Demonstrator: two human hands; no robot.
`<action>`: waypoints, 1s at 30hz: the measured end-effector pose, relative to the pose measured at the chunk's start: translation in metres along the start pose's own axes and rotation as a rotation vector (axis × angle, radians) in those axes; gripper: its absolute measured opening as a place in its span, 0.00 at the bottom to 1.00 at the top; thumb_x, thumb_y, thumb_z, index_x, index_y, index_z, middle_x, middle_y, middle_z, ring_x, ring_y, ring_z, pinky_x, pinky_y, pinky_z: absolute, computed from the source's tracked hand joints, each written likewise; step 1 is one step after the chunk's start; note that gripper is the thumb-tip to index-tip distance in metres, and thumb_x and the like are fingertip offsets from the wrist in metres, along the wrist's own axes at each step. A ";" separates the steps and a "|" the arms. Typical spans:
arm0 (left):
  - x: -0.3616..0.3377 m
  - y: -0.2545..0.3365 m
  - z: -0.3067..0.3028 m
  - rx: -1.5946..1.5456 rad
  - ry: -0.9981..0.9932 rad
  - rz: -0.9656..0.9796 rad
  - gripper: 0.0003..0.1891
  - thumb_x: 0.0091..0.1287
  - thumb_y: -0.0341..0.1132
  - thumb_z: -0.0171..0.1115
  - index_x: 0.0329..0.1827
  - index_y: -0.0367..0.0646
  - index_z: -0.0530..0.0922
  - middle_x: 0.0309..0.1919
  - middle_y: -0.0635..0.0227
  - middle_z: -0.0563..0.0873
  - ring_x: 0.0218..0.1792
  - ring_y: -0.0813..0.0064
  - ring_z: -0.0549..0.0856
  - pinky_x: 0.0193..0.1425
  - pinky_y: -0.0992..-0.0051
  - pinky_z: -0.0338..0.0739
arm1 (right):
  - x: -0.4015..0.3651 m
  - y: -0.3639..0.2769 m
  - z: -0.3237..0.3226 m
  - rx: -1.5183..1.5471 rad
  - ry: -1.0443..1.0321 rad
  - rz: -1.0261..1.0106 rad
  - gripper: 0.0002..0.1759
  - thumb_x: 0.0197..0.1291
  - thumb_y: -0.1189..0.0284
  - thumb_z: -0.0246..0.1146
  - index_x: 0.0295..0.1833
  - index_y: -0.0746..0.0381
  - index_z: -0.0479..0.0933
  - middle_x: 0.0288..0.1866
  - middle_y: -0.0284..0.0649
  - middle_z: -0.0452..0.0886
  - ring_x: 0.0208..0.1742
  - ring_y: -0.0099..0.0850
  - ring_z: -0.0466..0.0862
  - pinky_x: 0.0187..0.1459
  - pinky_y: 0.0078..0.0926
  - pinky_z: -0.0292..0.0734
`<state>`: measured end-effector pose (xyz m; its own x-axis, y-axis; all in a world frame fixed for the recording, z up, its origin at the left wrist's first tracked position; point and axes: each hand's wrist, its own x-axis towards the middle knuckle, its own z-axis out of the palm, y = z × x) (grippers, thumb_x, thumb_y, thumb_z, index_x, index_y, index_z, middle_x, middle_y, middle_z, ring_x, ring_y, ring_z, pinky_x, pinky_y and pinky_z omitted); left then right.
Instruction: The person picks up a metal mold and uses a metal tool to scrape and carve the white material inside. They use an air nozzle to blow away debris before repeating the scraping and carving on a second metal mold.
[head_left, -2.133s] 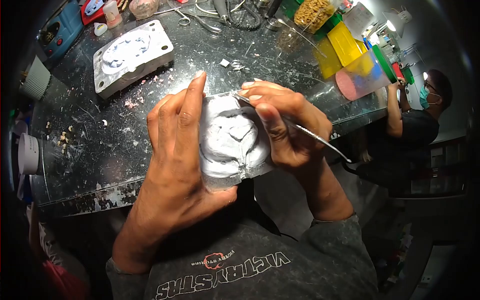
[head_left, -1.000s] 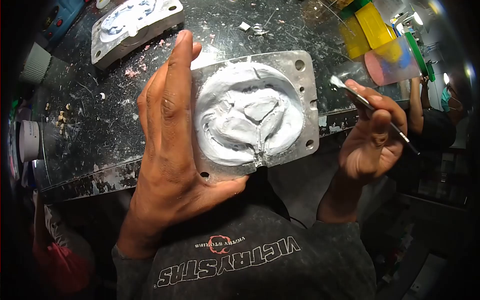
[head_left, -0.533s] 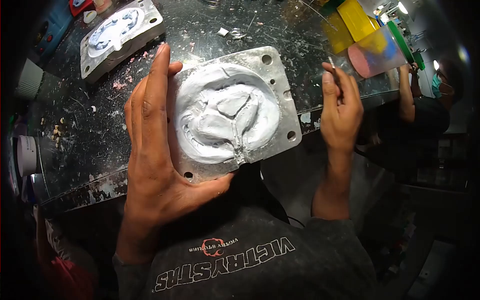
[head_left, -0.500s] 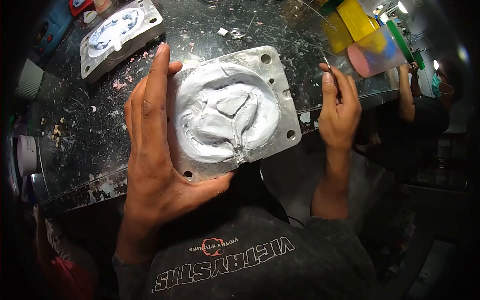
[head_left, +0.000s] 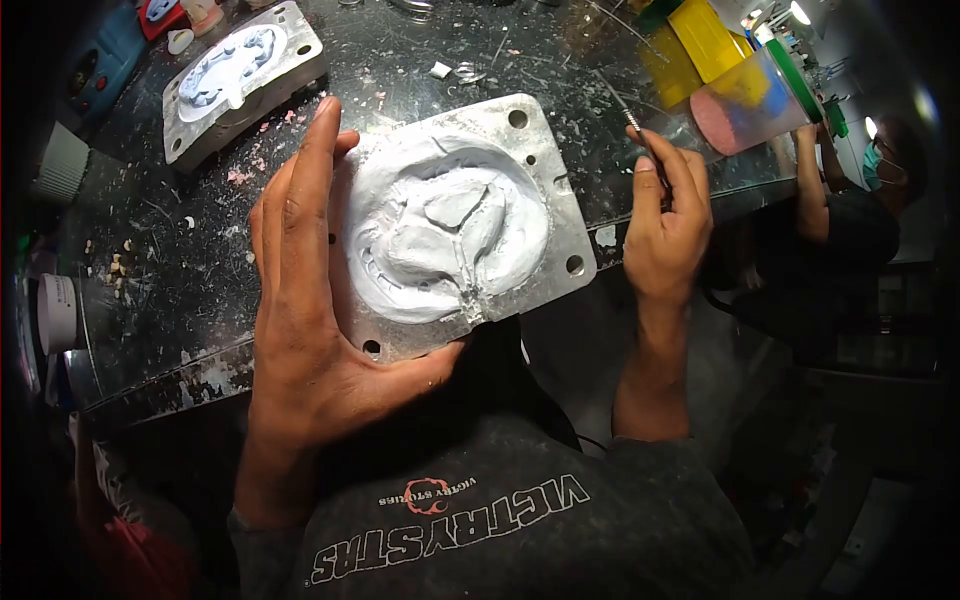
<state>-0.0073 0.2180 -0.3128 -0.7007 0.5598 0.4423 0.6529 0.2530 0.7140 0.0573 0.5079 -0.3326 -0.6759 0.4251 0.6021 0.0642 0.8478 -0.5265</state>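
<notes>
1. Left hand [head_left: 305, 300]: clamped on a metal mould half [head_left: 565, 225], its fingers along the left side and its thumb under the lower edge.
2. White plaster [head_left: 410, 245]: set within that mould half, just right of the left fingers; surface in curved relief.
3. Right hand [head_left: 668, 235]: fingers together around a slim metal tool [head_left: 629, 120], which projects beyond the fingertips, apart from the mould half.
4. Second mould half [head_left: 285, 85]: on the dark bench [head_left: 190, 290], beyond the left fingertips.
5. Green-lidded jar [head_left: 735, 115], pink inside: beyond the right hand, to its right.
</notes>
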 end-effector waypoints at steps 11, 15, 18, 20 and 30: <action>0.006 0.004 0.004 -0.090 0.004 -0.055 0.66 0.45 0.37 0.84 0.89 0.38 0.54 0.80 0.49 0.65 0.83 0.58 0.65 0.87 0.61 0.59 | -0.041 0.035 -0.066 -0.005 0.184 -0.063 0.17 0.72 0.74 0.67 0.64 0.63 0.84 0.60 0.44 0.85 0.66 0.38 0.82 0.71 0.34 0.73; 0.012 0.009 0.000 0.047 0.044 0.020 0.67 0.43 0.48 0.89 0.87 0.39 0.58 0.72 0.49 0.72 0.75 0.50 0.71 0.83 0.57 0.62 | -0.091 0.105 -0.093 0.383 0.462 0.413 0.19 0.75 0.74 0.65 0.69 0.62 0.81 0.63 0.36 0.83 0.65 0.29 0.81 0.67 0.28 0.76; 0.015 0.017 -0.007 0.124 0.032 -0.009 0.66 0.47 0.57 0.88 0.86 0.36 0.59 0.74 0.46 0.72 0.76 0.47 0.70 0.82 0.54 0.63 | -0.127 0.152 -0.082 0.463 0.429 0.693 0.29 0.71 0.69 0.70 0.74 0.63 0.75 0.67 0.39 0.80 0.69 0.30 0.79 0.74 0.32 0.70; 0.017 0.008 -0.013 0.280 0.070 -0.157 0.60 0.54 0.56 0.85 0.86 0.41 0.61 0.74 0.45 0.72 0.74 0.46 0.71 0.81 0.55 0.64 | -0.157 0.180 -0.043 0.552 0.256 0.662 0.43 0.69 0.68 0.73 0.83 0.66 0.62 0.83 0.45 0.67 0.83 0.39 0.67 0.81 0.35 0.59; 0.053 -0.010 -0.014 -0.190 -0.028 -0.442 0.29 0.71 0.55 0.72 0.56 0.34 0.84 0.42 0.63 0.88 0.35 0.76 0.86 0.39 0.72 0.81 | -0.147 0.179 0.045 0.642 0.328 0.547 0.27 0.83 0.62 0.60 0.78 0.67 0.72 0.74 0.46 0.79 0.70 0.34 0.78 0.71 0.32 0.70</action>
<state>-0.0545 0.2344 -0.2890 -0.8895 0.4530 0.0607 0.2280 0.3248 0.9179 0.1354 0.5827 -0.5424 -0.4220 0.8690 0.2584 -0.1735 0.2023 -0.9638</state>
